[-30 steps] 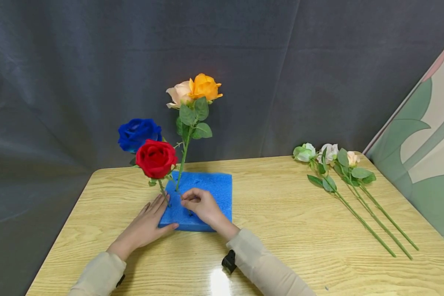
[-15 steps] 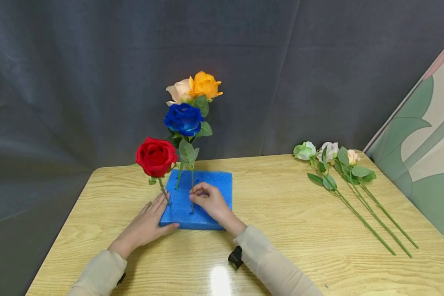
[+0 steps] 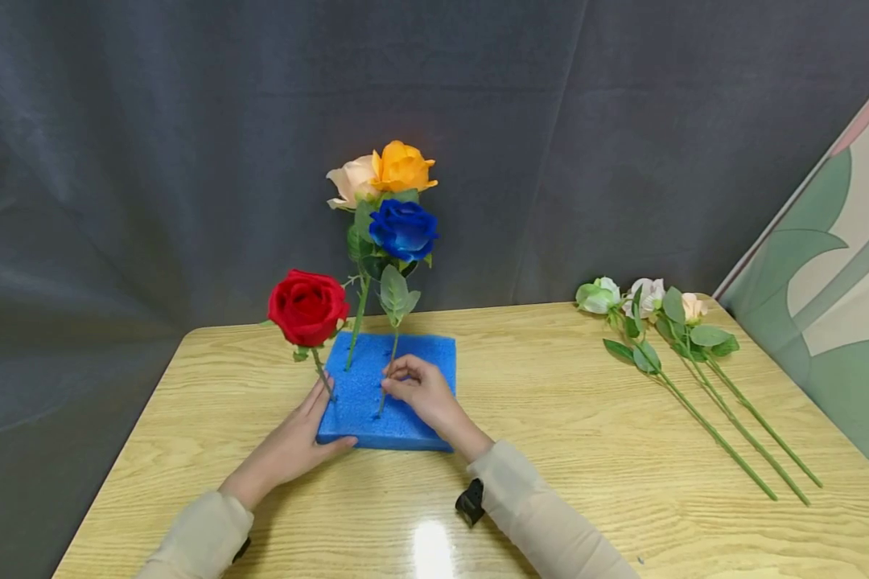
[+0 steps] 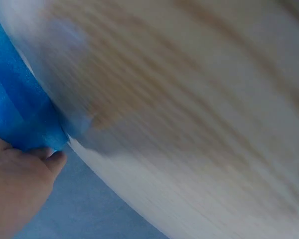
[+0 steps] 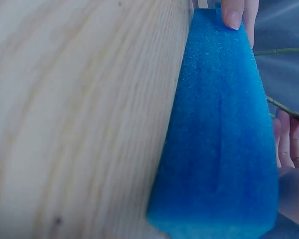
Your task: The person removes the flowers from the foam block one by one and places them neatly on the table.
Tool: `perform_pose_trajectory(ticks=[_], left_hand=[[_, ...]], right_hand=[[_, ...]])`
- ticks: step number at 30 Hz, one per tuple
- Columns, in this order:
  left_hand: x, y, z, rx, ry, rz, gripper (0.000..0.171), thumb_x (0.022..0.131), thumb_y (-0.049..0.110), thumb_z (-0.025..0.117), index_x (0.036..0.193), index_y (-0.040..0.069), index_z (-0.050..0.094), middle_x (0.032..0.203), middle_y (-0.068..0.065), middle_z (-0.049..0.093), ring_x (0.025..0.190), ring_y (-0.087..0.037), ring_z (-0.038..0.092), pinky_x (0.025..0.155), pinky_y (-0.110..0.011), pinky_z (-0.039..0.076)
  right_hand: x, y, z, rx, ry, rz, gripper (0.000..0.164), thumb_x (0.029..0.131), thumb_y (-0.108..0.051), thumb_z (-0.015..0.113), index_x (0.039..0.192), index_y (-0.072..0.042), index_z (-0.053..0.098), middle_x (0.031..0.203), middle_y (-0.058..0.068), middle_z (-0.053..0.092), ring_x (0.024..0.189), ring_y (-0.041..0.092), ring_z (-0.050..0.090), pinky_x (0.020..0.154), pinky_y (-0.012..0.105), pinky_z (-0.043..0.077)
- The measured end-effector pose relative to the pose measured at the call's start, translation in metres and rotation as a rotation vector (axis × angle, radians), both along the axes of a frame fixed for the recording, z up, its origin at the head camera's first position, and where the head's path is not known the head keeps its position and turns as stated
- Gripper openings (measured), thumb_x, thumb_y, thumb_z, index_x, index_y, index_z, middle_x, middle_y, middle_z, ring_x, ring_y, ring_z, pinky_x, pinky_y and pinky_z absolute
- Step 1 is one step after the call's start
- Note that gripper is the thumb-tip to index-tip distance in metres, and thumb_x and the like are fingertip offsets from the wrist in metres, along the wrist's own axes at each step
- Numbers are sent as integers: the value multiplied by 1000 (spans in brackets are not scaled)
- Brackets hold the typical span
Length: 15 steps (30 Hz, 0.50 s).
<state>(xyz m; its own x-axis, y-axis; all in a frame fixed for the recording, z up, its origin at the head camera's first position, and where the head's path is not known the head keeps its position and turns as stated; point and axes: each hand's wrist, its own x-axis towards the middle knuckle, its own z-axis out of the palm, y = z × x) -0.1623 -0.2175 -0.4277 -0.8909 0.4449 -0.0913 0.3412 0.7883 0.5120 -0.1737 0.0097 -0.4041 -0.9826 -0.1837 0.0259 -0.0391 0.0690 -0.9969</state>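
The blue rose (image 3: 404,231) stands tilted slightly right, its stem's lower end at the blue foam block (image 3: 405,434). My right hand (image 3: 430,402) pinches that stem low down, just above the block's top. My left hand (image 3: 290,450) rests at the block's front left corner, fingers straight along the left side and thumb on the front edge. In the right wrist view, a left fingertip (image 5: 232,19) touches the block's far end. A red rose (image 3: 308,307) stands at the block's left edge. Behind rise a peach rose (image 3: 352,181) and an orange rose (image 3: 402,166), partly overlapping.
At the table's right lie a green-white rose (image 3: 599,296), a pale lilac rose (image 3: 646,297) and a small peach rose (image 3: 693,309), stems pointing front right. A dark curtain (image 3: 623,145) hangs behind the wooden table (image 3: 536,386). A patterned panel (image 3: 840,322) stands at right.
The blue rose's head has swung from behind the red rose to the right, now in front of the orange rose's stem. My right hand has shifted right with the stem; the left hand stays.
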Motion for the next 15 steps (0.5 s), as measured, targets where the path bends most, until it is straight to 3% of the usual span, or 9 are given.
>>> perform_pose_trajectory(ticks=[4,10,15], left_hand=[[1,2,1,19,-38,14,103,87,59,57,154,3,2,162,-17,-2,144,-45,19,111,-60,30],[2,5,3,43,-36,22,103,88,55,59,153,0,2,161,-19,-3,144,-45,17,112,-59,29],[2,6,3,29,-36,32,103,88,56,58,153,0,0,161,-19,-4,143,-45,19,112,-59,30]], right_hand=[[0,1,0,-14,-8,15,21,91,-1,60,107,13,59,90,13,64,78,2,64,75,23,56],[0,3,0,-20,-24,29,21,95,-7,56,106,12,58,100,27,64,82,5,65,79,27,57],[-1,5,-1,-17,-39,34,24,97,-10,54,108,11,59,105,29,64,83,6,65,80,27,57]])
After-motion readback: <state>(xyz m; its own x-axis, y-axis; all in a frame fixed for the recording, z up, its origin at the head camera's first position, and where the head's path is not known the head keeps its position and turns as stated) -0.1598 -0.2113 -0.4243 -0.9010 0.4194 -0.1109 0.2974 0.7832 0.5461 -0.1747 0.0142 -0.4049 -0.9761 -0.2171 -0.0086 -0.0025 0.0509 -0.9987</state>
